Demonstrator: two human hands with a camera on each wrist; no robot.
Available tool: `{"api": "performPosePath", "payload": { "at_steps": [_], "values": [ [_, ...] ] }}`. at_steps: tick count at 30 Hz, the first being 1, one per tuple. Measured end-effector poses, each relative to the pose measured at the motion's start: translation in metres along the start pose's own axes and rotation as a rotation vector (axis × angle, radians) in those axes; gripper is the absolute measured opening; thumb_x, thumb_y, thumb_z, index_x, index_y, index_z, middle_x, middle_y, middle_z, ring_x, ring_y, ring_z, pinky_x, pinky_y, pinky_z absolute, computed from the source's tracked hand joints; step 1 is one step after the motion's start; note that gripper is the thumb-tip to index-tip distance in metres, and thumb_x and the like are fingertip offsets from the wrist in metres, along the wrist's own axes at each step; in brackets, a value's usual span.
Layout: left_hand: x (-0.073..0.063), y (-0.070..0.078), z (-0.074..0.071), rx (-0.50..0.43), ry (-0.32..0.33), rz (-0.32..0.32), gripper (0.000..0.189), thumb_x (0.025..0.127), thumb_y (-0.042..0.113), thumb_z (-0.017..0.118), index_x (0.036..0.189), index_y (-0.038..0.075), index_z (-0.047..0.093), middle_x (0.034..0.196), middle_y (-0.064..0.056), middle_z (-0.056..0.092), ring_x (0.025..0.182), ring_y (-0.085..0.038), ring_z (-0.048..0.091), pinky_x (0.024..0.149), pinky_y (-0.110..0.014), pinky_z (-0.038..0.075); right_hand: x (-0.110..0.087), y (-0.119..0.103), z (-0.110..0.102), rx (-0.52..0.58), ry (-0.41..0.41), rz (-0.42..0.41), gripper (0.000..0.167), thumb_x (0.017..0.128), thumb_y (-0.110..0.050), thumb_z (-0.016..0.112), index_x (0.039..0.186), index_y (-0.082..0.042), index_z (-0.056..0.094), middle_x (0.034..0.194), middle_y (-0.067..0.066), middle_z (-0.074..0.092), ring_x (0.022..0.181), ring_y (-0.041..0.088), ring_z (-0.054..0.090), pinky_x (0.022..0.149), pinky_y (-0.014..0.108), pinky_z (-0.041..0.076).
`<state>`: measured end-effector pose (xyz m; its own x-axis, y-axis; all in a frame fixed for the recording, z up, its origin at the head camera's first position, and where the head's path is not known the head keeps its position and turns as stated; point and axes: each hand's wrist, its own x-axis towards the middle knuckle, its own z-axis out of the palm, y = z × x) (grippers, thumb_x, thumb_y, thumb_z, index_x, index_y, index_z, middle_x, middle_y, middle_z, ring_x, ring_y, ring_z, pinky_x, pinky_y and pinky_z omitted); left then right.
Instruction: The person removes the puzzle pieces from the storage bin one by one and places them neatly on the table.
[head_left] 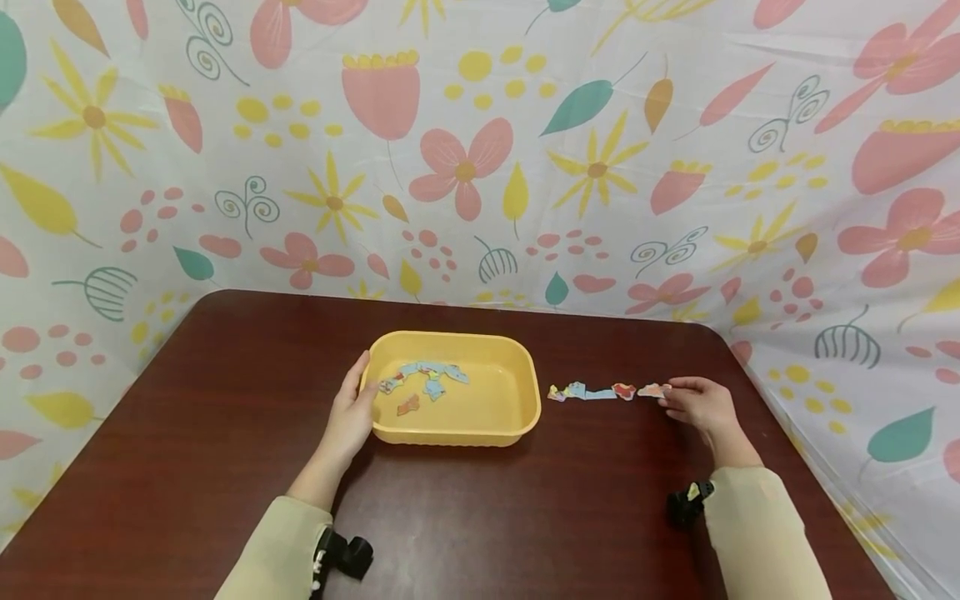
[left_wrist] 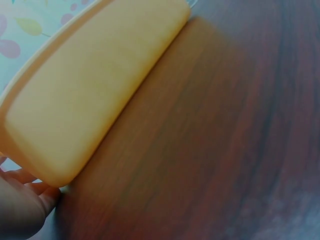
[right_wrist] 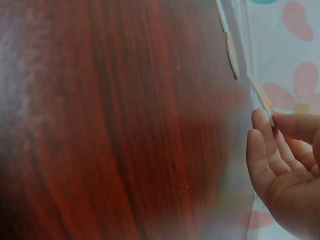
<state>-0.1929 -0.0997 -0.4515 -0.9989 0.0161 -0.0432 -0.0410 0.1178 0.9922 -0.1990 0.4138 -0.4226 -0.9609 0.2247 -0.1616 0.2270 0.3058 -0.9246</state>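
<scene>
A yellow plastic basin (head_left: 495,383) stands on the table, with several cut puzzle pieces (head_left: 435,388) lying in its left half. At its left end my left hand (head_left: 354,410) holds the wall, thumb by the rim; in the left wrist view the fingers (left_wrist: 37,189) lie at the basin's lower corner. To the right of the basin, a row of puzzle pieces (head_left: 600,394) runs across the table. My right hand (head_left: 699,408) pinches a white and orange puzzle piece (head_left: 651,390) at the row's right end. The right wrist view shows this piece (right_wrist: 259,94) edge-on between thumb and fingertips.
The dark brown wooden table (head_left: 480,517) has rounded far corners. Behind it and along the right side hangs a white cloth (head_left: 480,167) printed with flowers and leaves. A small black wrist camera (head_left: 352,557) is strapped at each sleeve.
</scene>
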Motion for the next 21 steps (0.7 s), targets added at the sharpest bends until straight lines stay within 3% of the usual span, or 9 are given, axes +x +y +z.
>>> {"api": "performPosePath", "payload": {
  "at_steps": [16,21],
  "values": [
    [0.0012,0.0019,0.0002,-0.001,0.002,-0.004,0.053,0.103,0.019,0.036,0.153,0.021,0.018,0.159,-0.006,0.014,0.139,-0.029,0.026,0.109,-0.049,0.03,0.0042,-0.0014,0.0042,-0.103,0.02,0.09,0.049,0.096,-0.013,0.051,0.133,0.017,0.039,0.083,-0.01,0.067,0.069,0.0,0.065,0.067,0.025,0.056],
    [0.0013,-0.0005,0.0006,-0.001,0.002,-0.006,0.053,0.103,0.018,0.035,0.153,0.021,0.017,0.158,-0.007,0.015,0.136,-0.03,0.031,0.108,-0.048,0.033,0.0001,-0.0029,0.0056,-0.181,0.052,0.1,0.051,0.097,-0.021,0.046,0.132,0.016,0.043,0.099,0.012,0.069,0.071,-0.001,0.064,0.068,0.026,0.057]
  ]
}}
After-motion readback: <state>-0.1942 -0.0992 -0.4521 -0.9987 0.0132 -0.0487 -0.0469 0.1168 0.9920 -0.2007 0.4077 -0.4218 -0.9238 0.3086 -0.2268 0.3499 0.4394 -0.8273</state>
